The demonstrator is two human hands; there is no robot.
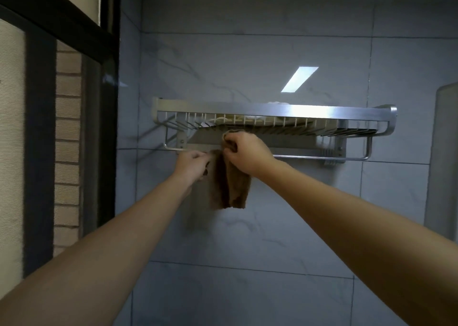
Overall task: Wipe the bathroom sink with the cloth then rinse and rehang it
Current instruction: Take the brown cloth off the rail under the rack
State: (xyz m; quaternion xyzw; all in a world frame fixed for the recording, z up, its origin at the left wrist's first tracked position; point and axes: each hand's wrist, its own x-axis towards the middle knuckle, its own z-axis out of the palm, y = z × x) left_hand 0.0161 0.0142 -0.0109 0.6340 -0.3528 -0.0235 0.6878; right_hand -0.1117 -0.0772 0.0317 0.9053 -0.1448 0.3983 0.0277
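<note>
A brown cloth hangs bunched at the left part of the rail under a metal wall rack. My right hand grips the cloth's upper end just below the rack's grid. My left hand pinches the cloth's left edge beside the rail. Both arms are stretched up toward the rack. The sink is out of sight.
Pale folded fabric lies on the rack's shelf. Grey marbled tiles cover the wall. A dark-framed window fills the left side. A pale panel stands at the right edge.
</note>
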